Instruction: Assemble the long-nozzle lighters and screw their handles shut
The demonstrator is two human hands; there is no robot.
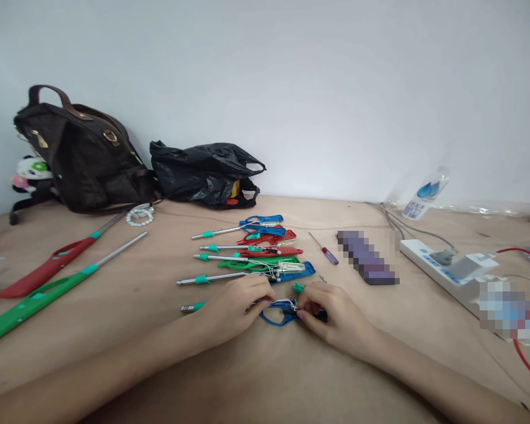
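My left hand (236,303) and my right hand (331,312) meet over a blue lighter handle (278,312) lying on the brown table (159,330). Both hands have their fingers curled onto it. Its metal tube with a teal collar (193,307) sticks out to the left of my left hand. Thin white wires show between my fingertips. A small teal piece (298,287) lies just above my right hand. Right behind my hands lies a row of several long-nosed lighters (256,250) in blue, red and green.
Two whole lighters, red (48,266) and green (35,299), lie at the left. A dark bag (83,159), a black plastic bag (205,174) and a bead bracelet (140,217) sit at the back. A small screwdriver (324,249), a power strip (446,271) and a bottle (426,194) are at the right.
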